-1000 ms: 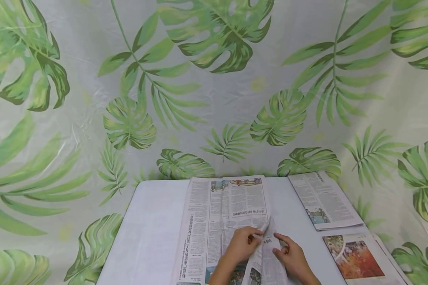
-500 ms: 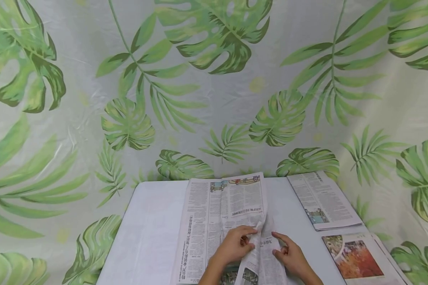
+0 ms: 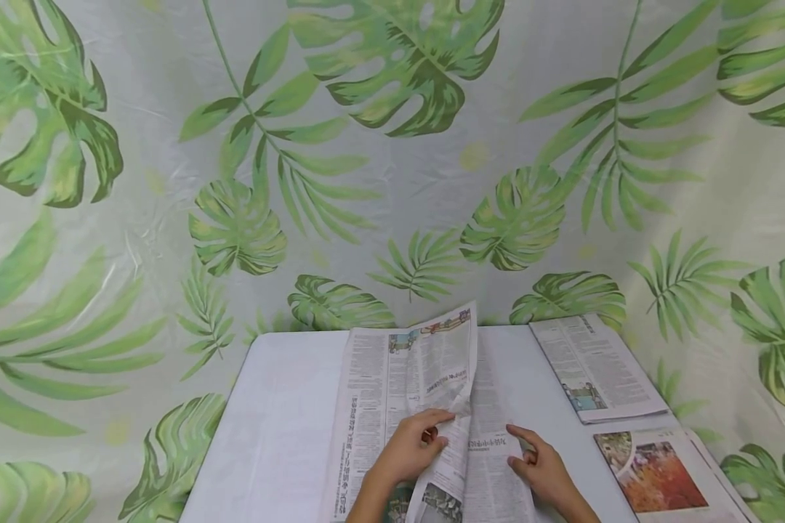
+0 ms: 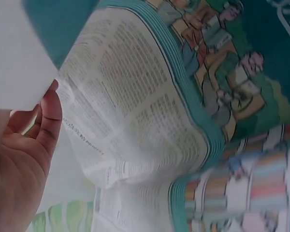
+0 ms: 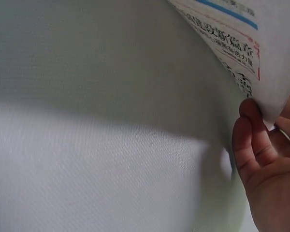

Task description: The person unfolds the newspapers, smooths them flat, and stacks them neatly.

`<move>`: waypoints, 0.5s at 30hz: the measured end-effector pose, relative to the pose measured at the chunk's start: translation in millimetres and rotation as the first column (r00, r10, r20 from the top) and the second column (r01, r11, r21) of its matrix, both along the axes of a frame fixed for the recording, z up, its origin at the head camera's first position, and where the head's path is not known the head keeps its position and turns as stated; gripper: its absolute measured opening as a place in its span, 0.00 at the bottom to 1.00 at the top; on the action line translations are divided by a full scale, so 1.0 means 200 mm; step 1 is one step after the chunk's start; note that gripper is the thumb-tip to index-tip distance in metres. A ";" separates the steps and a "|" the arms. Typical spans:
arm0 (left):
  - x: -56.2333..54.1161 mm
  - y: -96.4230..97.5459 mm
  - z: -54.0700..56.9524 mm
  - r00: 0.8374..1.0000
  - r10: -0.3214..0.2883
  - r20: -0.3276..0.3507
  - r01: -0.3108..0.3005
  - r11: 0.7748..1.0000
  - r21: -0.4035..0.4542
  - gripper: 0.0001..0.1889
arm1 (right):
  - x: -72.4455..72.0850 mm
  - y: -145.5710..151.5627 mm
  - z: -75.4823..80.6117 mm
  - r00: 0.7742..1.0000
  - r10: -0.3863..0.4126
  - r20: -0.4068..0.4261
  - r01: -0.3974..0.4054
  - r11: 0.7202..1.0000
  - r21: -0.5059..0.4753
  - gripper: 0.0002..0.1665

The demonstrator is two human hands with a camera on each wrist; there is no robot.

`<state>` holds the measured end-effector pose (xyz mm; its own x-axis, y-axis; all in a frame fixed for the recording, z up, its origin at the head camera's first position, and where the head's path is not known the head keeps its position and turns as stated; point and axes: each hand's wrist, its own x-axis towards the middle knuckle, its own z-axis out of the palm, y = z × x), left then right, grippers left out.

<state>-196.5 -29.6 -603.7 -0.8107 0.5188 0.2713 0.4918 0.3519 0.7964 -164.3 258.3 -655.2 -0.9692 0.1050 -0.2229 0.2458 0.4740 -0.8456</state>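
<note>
The head camera looks forward and down from farthest back, backdrop (image 3: 405,174) filling the upper frame, table (image 3: 281,421) at bottom centre. Each wrist camera faces its hand's work up close: left hand (image 4: 24,164) at the left edge, right hand (image 5: 273,176) at lower right. Each shares its hand and the newspaper (image 3: 369,370) with the head view.

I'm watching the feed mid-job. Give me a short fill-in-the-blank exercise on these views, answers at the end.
1. The left hand and right hand are each ____ (pinching or clear of) the open newspaper.
2. In the head view, the paper with the reddish photo lies to the ____ of both hands.
3. The tabletop is ____ in colour.
4. The backdrop is printed with ____ leaves.

Missing words: pinching; right; white; green.
</note>
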 end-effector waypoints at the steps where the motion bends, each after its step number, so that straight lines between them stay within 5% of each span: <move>1: 0.00 -0.01 0.00 1.000 0.006 -0.003 -0.006 1.000 0.005 0.22 | 0.00 0.00 0.00 1.000 0.000 -0.002 0.000 1.000 -0.001 0.39; 15: 0.03 -0.20 0.05 0.993 0.115 -0.015 -0.114 0.993 0.044 0.22 | 0.02 0.08 0.00 1.000 -0.010 -0.015 0.010 1.000 -0.025 0.40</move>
